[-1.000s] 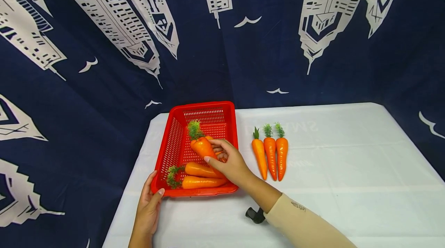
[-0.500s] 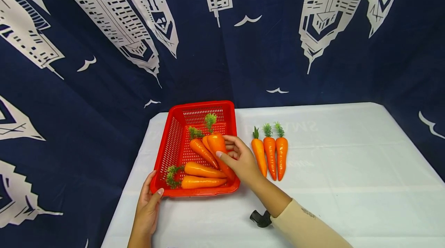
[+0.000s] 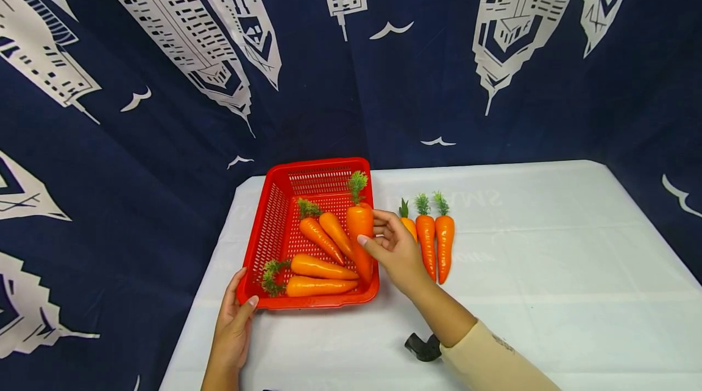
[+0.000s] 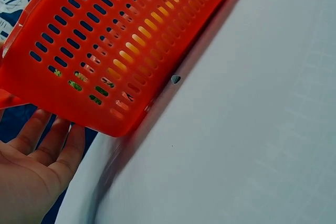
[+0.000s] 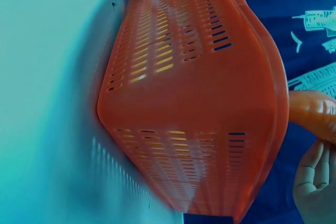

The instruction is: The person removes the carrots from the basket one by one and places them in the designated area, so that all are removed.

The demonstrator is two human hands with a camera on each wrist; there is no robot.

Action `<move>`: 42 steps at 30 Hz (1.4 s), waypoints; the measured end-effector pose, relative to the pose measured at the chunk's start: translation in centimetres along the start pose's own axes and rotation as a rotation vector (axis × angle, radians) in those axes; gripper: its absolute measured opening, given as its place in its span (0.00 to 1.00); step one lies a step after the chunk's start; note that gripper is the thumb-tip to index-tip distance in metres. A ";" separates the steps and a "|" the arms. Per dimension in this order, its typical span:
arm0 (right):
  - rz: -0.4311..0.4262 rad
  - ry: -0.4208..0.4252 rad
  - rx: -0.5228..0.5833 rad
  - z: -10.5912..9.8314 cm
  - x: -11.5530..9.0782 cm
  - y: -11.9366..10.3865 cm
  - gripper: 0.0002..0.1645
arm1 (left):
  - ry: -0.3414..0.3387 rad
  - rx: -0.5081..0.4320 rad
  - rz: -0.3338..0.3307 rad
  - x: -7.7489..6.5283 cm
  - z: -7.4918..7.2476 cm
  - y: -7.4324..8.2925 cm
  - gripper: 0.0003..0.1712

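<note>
My right hand (image 3: 399, 252) holds a thick orange carrot (image 3: 360, 226) with a green tuft between thumb and fingers, over the right side of a red plastic basket (image 3: 264, 220). The same carrot (image 5: 312, 109) shows above the basket rim in the right wrist view. At the near left corner of the basket, my left hand (image 3: 234, 324) grips the rim, thumb on top; its fingers (image 4: 71, 148) reach under the rim in the left wrist view. Inside the basket lie several more carrots (image 3: 323, 286), tufts toward the left and back.
Right of the basket, a row of three carrots (image 3: 445, 245) lies on the white tablecloth (image 3: 548, 257), the leftmost partly behind my right hand. A black object (image 3: 423, 347) sits by my right sleeve. A dark blue cloth (image 3: 417, 86) printed with buildings hangs behind the table.
My right hand has moved the held carrot rightward across the basket, uncovering the carrots lying in its middle. My left hand keeps its place on the rim.
</note>
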State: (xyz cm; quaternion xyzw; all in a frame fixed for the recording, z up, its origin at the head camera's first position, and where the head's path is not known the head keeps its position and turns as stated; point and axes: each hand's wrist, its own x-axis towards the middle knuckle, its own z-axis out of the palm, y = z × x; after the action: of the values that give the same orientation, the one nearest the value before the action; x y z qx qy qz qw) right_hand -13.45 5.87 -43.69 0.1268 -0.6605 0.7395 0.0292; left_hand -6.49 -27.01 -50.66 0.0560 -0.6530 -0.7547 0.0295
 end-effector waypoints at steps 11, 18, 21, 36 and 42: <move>-0.001 0.009 0.000 -1.2 -0.7 -0.3 0.32 | 0.008 -0.004 -0.004 -0.1 -0.1 -0.1 0.38; 0.015 0.032 -0.044 -2.5 -0.9 0.1 0.33 | 0.012 0.001 -0.013 -0.2 -0.1 -0.1 0.38; 0.022 0.052 -0.054 -3.3 -0.8 0.4 0.32 | 0.009 0.002 -0.013 -0.2 -0.1 0.0 0.38; 0.084 0.152 -0.104 -6.6 -1.6 1.5 0.32 | 0.018 0.011 -0.034 -0.2 -0.1 0.0 0.38; 0.070 0.172 -0.117 -7.7 -2.0 2.0 0.32 | 0.019 0.012 -0.041 -0.1 -0.1 0.2 0.38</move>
State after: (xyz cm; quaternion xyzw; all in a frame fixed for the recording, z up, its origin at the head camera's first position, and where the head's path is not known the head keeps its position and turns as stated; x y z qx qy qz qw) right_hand -13.10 13.41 -46.82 0.0377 -0.7016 0.7084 0.0672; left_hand -6.38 -27.14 -50.51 0.0767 -0.6558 -0.7508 0.0196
